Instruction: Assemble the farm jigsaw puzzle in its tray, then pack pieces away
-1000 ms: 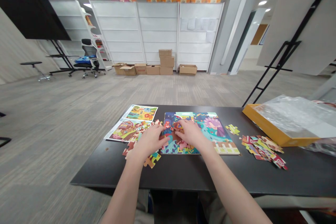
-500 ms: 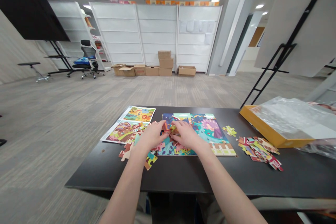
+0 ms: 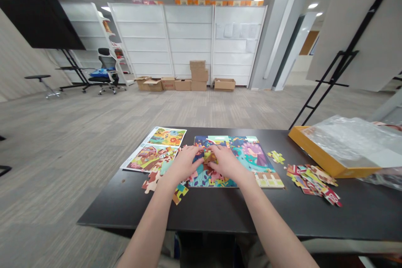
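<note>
My left hand (image 3: 186, 161) and my right hand (image 3: 226, 162) face each other over the left part of a colourful picture board (image 3: 270, 179). Between their fingertips is a small puzzle piece (image 3: 210, 157) in yellow-green and brown. Right thumb and fingers curl round its edge; left thumb and fingers close in from the other side, their exact contact partly hidden. Loose puzzle pieces (image 3: 181, 193) lie beside and under my left forearm, partly covered by it. Close to the left hand, a printed picture sheet (image 3: 138, 160) shows a farm and a lion scene.
On the black table (image 3: 125, 205), a heap of puzzle pieces (image 3: 314, 182) lies at the right, with a single yellow-green piece (image 3: 276, 157) near the board. Behind the heap sits a yellow box (image 3: 333, 163) with clear plastic wrap (image 3: 342, 138). An easel (image 3: 333, 71) stands beyond.
Both hands stay over the board. The orange-red patch between them no longer shows, and the yellow-green and brown piece is more visible. The view has shifted slightly.
</note>
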A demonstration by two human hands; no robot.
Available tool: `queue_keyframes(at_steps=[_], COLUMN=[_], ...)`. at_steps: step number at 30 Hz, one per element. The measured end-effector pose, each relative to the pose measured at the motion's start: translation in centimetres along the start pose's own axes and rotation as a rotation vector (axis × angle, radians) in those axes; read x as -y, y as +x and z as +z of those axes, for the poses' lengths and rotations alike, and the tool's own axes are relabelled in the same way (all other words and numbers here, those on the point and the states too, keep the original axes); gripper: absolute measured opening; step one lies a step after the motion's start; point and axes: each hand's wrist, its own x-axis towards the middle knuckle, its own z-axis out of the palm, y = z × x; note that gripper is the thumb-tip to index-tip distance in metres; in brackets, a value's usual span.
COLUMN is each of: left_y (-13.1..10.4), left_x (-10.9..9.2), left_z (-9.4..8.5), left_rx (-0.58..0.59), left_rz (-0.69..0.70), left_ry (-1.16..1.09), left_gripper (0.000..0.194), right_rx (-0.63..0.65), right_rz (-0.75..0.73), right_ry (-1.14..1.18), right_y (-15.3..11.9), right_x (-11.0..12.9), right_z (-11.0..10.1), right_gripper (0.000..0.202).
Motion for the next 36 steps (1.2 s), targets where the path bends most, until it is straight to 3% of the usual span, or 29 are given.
queue_keyframes(at_steps=[4, 8, 11, 15, 19, 27, 32, 36], left_y=[-0.2, -0.1, -0.3, -1.2, -2.1, -2.2, -2.2, -2.4], left_x=[-0.6, -1.1, -1.4, -1.7, -1.9, -1.7, -1.8, -1.4], left_z=[0.1, -0.2, -0.8, -1.6, -2.0, -1.8, -2.3, -2.3], left_rx=[0.043, 0.062, 0.078, 0.061, 0.047, -0.018, -0.002, -0.092], left_rz=[0.024, 0.010, -0.018, -0.072, -0.161, -0.185, -0.299, -0.356], left_ry=[-0.051, -0.096, -0.070, 0.022, 0.024, -0.135, -0.292, -0.394], left_gripper=[0.039, 0.051, 0.052, 0.046, 0.051, 0.039, 0.026, 0.022], right_rx=[0.020, 0.058, -0.005, -0.118, -0.039, 0.043, 0.036, 0.014], right_rz=[0.052, -0.046, -0.110, 0.118, 0.268, 0.156, 0.175, 0.150], right_ry=[0.027, 0.111, 0.185, 0.082, -0.019, -0.024, -0.075, -0.112], right_y=[-0.1, 0.0, -0.3, -1.1, -2.1, -2.7, -2.1, -1.8], right_x=[-0.1, -0.1, -0.6, -2.6, -3.7, -2.1, -0.7, 0.5], right_z=[-0.1, -0.1, -0.5, -1.5, -2.1, -2.1, -1.6, -1.2], right_gripper=[0.041, 0.051, 0.055, 0.033, 0.020, 0.028, 0.019, 0.018])
